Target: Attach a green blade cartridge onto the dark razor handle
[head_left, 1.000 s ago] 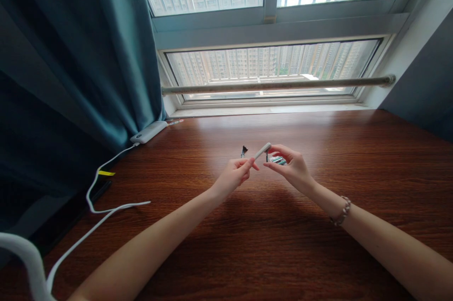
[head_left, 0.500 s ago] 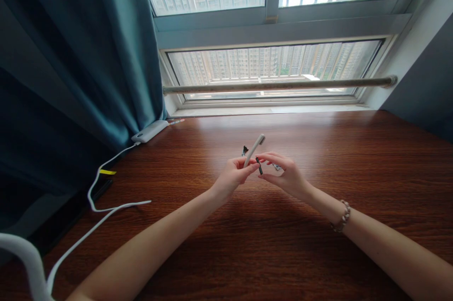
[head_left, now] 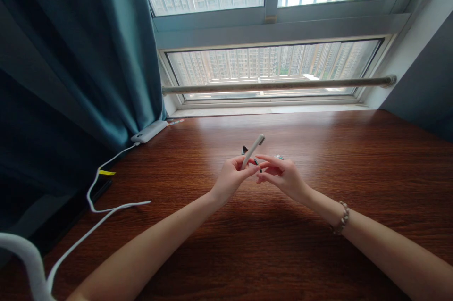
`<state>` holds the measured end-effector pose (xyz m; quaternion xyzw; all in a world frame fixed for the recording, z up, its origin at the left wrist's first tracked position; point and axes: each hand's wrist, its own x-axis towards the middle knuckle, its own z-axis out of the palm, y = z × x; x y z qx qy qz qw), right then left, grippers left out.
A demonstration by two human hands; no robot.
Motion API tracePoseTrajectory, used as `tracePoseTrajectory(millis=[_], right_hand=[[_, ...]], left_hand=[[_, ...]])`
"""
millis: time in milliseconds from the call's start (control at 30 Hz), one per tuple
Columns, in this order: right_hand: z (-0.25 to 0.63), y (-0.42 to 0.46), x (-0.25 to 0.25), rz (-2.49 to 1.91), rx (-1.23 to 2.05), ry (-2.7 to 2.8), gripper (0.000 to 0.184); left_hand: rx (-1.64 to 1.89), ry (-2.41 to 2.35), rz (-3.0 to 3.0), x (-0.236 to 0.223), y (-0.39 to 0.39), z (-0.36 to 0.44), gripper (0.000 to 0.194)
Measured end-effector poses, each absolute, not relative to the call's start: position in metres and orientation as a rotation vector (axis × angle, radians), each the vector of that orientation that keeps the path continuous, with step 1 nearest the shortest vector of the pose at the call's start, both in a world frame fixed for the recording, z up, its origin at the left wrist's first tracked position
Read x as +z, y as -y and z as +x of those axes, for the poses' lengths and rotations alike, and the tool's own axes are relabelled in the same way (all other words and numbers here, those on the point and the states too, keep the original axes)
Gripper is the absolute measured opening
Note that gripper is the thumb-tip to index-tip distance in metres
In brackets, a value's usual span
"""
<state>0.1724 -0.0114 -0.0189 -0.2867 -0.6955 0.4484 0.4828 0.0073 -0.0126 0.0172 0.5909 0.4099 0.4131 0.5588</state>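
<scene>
My left hand is closed around a white-handled toothbrush, its dark bristles up and to the right. A small dark bar-shaped piece sits between the fingertips of both hands, tilted, its kind too small to make out. My right hand has its fingers curled at this piece, thumb below and index finger above. Just behind the left fingers shows a small black-topped object, mostly hidden. A shiny silvery thing peeks out behind the right hand; whether it is held cannot be told.
Both forearms reach over a brown wooden table. At the left lie a white power strip, a white cable and a yellow tag. A blue curtain hangs there. A metal rail crosses the window behind.
My right fingers have curled in, and the dark piece has turned and is more covered by them. The silvery thing behind my right hand shows higher up. My left hand stays nearly still.
</scene>
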Motion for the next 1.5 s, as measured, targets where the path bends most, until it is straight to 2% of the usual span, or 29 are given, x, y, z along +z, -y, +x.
tracePoseTrajectory(millis=[167, 467, 733, 1200, 1367, 1500], right_hand=[[0.172, 0.010, -0.018, -0.717, 1.024, 1.657, 0.029], [0.176, 0.011, -0.014, -0.805, 0.567, 1.821, 0.019], [0.175, 0.012, -0.014, -0.772, 0.626, 1.786, 0.019], [0.173, 0.015, -0.011, -0.857, 0.695, 1.693, 0.015], [0.174, 0.010, -0.014, -0.850, 0.941, 1.413, 0.019], [0.175, 0.008, -0.013, -0.828, 0.991, 1.350, 0.019]], left_hand=[[0.948, -0.993, 1.366, 0.015, 0.012, 0.008, 0.035], [0.873, -0.860, 1.214, 0.012, 0.010, 0.009, 0.036], [0.792, -0.824, 1.210, 0.007, 0.010, 0.008, 0.030], [0.783, -0.764, 1.250, 0.002, 0.008, 0.009, 0.034], [0.861, -0.800, 1.371, -0.002, 0.002, 0.006, 0.046], [0.860, -0.859, 1.451, -0.002, 0.001, 0.004, 0.044]])
